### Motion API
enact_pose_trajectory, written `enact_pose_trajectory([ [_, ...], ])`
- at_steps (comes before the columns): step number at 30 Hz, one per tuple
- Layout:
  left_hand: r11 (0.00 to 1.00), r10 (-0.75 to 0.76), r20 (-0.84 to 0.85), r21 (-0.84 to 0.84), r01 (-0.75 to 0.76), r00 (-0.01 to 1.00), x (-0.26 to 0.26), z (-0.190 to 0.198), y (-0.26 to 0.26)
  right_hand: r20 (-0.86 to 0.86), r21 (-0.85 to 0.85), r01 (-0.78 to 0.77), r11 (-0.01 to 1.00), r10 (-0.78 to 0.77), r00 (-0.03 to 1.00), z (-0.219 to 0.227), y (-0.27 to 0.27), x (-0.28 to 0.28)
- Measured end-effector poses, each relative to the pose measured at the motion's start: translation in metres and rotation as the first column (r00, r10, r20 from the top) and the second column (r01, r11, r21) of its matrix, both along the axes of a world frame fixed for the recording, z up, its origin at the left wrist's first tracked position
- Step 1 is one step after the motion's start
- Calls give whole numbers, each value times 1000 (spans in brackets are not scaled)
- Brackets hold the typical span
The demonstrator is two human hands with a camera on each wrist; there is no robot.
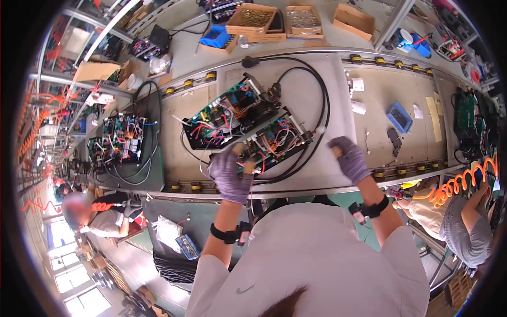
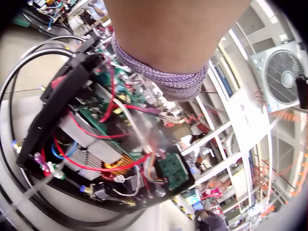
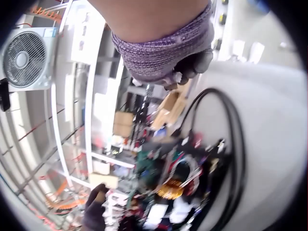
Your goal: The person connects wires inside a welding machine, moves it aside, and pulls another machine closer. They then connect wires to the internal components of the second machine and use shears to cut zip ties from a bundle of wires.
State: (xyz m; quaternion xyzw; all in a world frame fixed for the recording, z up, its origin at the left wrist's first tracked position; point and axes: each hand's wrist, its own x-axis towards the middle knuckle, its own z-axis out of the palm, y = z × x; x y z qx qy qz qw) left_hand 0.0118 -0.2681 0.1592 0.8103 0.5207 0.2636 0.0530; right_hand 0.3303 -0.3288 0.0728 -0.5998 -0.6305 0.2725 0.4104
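My left hand (image 1: 232, 171), in a purple knit glove with some fingertips bare, is over the left end of the nearer open electronic unit (image 1: 277, 140). Thumb and forefinger stand apart beside loose wires. That unit has a black chassis, green boards, a copper coil (image 2: 120, 165) and red wires (image 2: 91, 168). My right hand (image 1: 349, 158), gloved alike, is raised right of the unit, over the pale board, fingers loosely curled with nothing seen in them. Behind the nearer unit lies a second open unit (image 1: 227, 113). In the left wrist view the cuff hides most of my left hand.
A thick black cable (image 1: 326, 100) loops right of the units. Another unit (image 1: 124, 138) sits further left, and a green one (image 1: 467, 119) far right. A blue tray (image 1: 400, 117) lies to the right. Boxes of small parts (image 1: 253, 18) line the back shelf. People sit at both sides.
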Motion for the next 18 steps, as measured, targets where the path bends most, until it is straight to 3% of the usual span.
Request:
enact_pose_trajectory([
  [1, 988, -45, 271, -130, 82, 962, 8, -2, -7, -33, -41, -70, 997, 69, 997, 22, 2, -25],
  [2, 954, -53, 526, -224, 198, 849, 16, -4, -13, -67, -79, -139, 987, 134, 989, 35, 4, -45],
  [3, 933, -63, 540, -267, 242, 839, 21, 2, -16, -22, -58, -154, 986, 153, 988, 40, 6, -62],
  [7, 841, 102, 794, -390, 374, 599, 21, -4, -28, 125, -40, -197, 980, 201, 972, 56, 8, -101],
  [10, 827, 171, 797, -436, 355, 579, 5, -17, -27, 208, -8, -255, 967, 251, 945, 56, 9, -112],
  [11, 826, 207, 757, -475, 304, 620, 1, -17, -30, 231, 12, -277, 961, 267, 936, 55, 8, -116],
  [14, 674, 371, 650, -680, 289, 664, -1, -6, -34, -7, -128, -318, 939, 320, 947, 62, 6, -135],
  [17, 743, 189, 655, -583, 330, 731, -15, -13, -35, -262, -398, -306, 865, 212, 941, 63, 10, -153],
  [18, 768, 132, 647, -546, 336, 751, -22, -20, -34, -325, -416, -337, 845, 208, 923, 60, 12, -156],
])
